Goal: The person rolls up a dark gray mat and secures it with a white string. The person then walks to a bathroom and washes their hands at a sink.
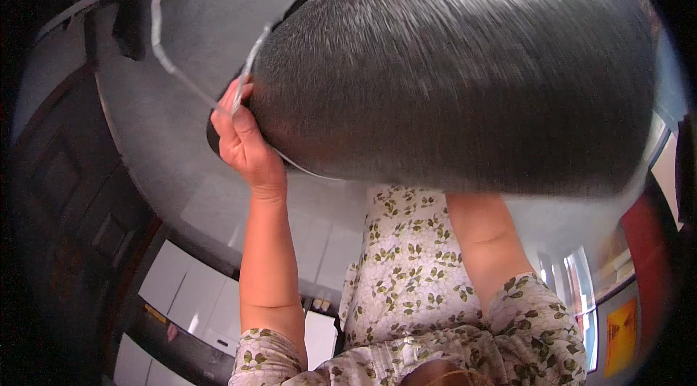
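A large, rounded, black textured object is filling the far right. The curled left hand is gripping its left edge and a white cord, apparently steadying the bulk, which is hiding the right hand, grip unknown.

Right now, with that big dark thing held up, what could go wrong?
The bulky dark object might slip: the right hand is hidden by it, so that grip cannot be checked. The white cord running by the left hand could snag on something or tangle in the fingers. The object also fills much of the view, so it may hide an obstacle.
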Available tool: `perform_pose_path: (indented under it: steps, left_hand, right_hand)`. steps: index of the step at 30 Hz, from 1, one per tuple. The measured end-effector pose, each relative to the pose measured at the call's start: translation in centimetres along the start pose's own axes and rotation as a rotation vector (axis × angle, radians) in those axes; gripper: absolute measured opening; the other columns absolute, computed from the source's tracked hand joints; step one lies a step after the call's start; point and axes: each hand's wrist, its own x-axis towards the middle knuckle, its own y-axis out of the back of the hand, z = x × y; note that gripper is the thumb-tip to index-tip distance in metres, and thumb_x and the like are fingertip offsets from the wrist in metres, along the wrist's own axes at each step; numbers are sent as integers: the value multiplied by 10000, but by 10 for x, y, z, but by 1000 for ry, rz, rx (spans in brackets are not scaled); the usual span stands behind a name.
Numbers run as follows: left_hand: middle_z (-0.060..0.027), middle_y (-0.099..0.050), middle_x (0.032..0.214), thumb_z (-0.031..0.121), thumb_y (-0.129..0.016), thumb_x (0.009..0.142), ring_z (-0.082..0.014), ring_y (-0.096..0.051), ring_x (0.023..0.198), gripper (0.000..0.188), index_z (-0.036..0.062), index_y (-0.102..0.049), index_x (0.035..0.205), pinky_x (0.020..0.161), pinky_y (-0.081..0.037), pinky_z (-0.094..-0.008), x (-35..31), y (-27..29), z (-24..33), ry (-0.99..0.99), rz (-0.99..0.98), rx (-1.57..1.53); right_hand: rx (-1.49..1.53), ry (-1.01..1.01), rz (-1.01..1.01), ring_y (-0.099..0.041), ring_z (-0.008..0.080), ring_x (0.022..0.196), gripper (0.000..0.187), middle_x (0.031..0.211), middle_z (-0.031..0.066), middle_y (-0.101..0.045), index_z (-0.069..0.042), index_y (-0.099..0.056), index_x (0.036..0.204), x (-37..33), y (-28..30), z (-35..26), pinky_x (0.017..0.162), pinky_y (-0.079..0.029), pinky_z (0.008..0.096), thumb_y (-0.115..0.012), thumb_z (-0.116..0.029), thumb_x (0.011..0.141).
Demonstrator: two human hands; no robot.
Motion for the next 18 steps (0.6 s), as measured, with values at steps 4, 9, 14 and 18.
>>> perform_pose_path:
  steps: [4,9,14,18]
  left_hand:
    - [-161,-559,1202,208,-401,986,-227,-507,1127,310,-17,-599,1066,998,-359,-360,64,-19,41,-308,48,-54]
    - [-77,-566,1150,203,-483,960,-188,-503,1024,231,37,-634,1016,903,-391,-306,106,-31,51,-160,-2,-112]
    - [-31,-546,1171,217,-531,942,-102,-518,950,222,42,-641,1024,819,-429,-263,95,-41,60,305,-249,-475]
    - [-3,-555,978,282,-489,954,-103,-513,864,247,62,-595,917,774,-423,-266,55,-20,44,551,-332,-382]
  right_hand:
    - [-82,72,-26,-549,191,1033,357,1141,-1,-588,-115,-528,1229,2,-12,-99,877,-452,331,-583,-141,877]
    - [-166,176,-87,-559,181,1015,344,1129,-3,-597,-107,-531,1226,-15,-30,-187,867,-455,312,-573,-120,886]
    - [-207,231,-244,-568,171,997,331,1118,-5,-607,-98,-535,1224,-8,-65,-208,856,-459,294,-562,-100,894]
    - [-361,282,-415,-575,163,983,322,1108,-7,-614,-92,-538,1222,-11,-92,-208,848,-462,279,-554,-83,901]
